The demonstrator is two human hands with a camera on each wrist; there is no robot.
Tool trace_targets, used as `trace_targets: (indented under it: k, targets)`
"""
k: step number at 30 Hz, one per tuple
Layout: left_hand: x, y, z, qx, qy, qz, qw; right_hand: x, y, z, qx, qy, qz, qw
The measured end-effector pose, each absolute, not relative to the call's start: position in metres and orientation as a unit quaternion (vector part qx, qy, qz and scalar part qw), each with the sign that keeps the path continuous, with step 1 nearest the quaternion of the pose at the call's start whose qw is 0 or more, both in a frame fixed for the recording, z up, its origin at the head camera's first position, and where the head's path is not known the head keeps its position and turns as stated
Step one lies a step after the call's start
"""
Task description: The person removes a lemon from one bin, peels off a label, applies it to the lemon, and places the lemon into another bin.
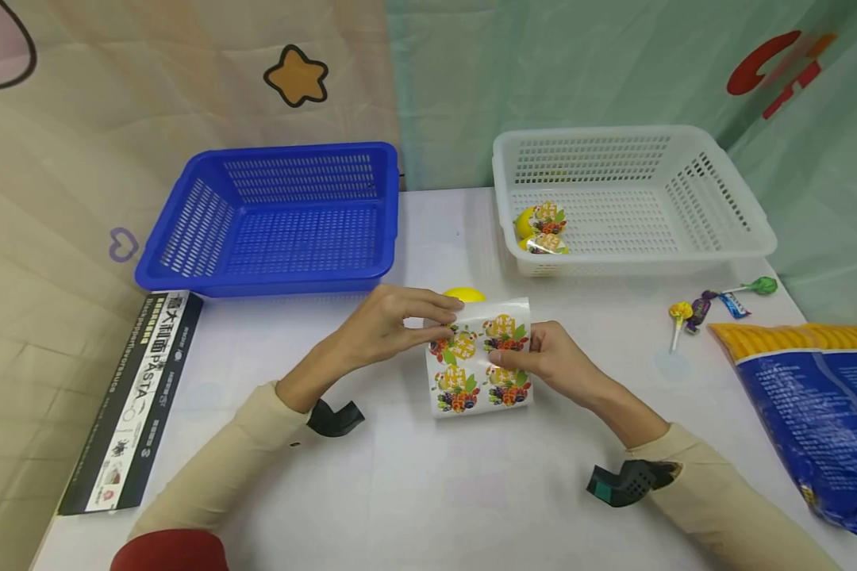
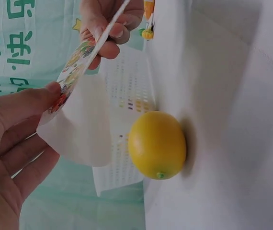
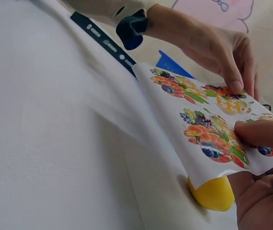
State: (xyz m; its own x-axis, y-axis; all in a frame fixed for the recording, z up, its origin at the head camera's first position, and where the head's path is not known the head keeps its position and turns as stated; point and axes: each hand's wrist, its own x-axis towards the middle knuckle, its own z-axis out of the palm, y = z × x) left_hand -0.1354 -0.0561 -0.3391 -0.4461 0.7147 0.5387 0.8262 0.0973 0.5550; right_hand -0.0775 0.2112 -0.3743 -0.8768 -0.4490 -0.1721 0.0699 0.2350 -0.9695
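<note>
My right hand holds a white sheet of fruit-print stickers by its right edge, thumb on the printed face. At the sheet's upper left, my left hand pinches the edge near a sticker, thumb on the front. Whether that sticker has lifted from its backing I cannot tell. The sheet is tilted and bowed in the right wrist view. Just behind it a yellow lemon lies on the white table, partly covered by the sheet in the head view. Neither hand touches the lemon.
A blue basket stands at the back left. The white basket at back right holds yellow fruits with stickers. A black pasta box lies left. Lollipops, wrapped sweets and a blue-yellow bag lie right.
</note>
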Motion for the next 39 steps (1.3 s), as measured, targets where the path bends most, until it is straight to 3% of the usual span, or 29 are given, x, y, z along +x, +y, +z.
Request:
trace_targets:
  k: [7, 14, 25, 39]
  targets:
    - [-0.1378, -0.0573, -0.3422, -0.540, -0.717, -0.430, 0.100, -0.0753, 0.2094, -0.3760, -0.079, 0.709, -0.651, 0.259]
    - [-0.1399, -0.0550, -0.3451, -0.528, -0.722, -0.441, 0.072, -0.0729, 0.2116, -0.3763, -0.092, 0.728, -0.639, 0.230]
    - [-0.1401, -0.0549, -0.3454, -0.551, -0.710, -0.421, 0.123, -0.0706, 0.2100, -0.3755, -0.069, 0.660, -0.701, 0.261]
    - [-0.1403, -0.0521, -0.3478, -0.541, -0.700, -0.457, 0.095, -0.0690, 0.2093, -0.3770, -0.076, 0.696, -0.677, 0.226]
